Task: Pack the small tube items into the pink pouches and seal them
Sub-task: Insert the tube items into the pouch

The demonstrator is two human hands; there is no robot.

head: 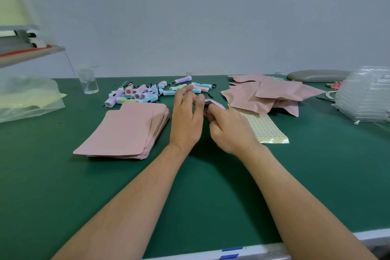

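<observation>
Both hands meet at the middle of the green surface [84,186], and between them sits one pink pouch [213,102]. Only a folded corner of it peeks out past the knuckles. The left hand [186,116] comes in from above, fingers curled, thumb and fingertips pinching the pouch's near edge. The right hand [230,131] wraps in from the other side, fingers tucked under and closed around the same pouch. Whether a tube is inside it, I cannot tell; the hands cover most of it.

Just left of the hands lies a stack of flat pink pouches [124,131], fanned slightly and resting flat. Behind that, towards the wall, is a loose heap of small tubes [147,91] in pastel blue, purple and green, some with black loops. To the right, a pile of puffed pink pouches [268,95] lies jumbled, and a yellow dotted sticker sheet [266,126] pokes out from under it, right beside the right hand.

Far left there is a clear bottle [88,80] and a crumpled plastic bag [27,99]. Far right stands a stack of clear trays [365,95].
</observation>
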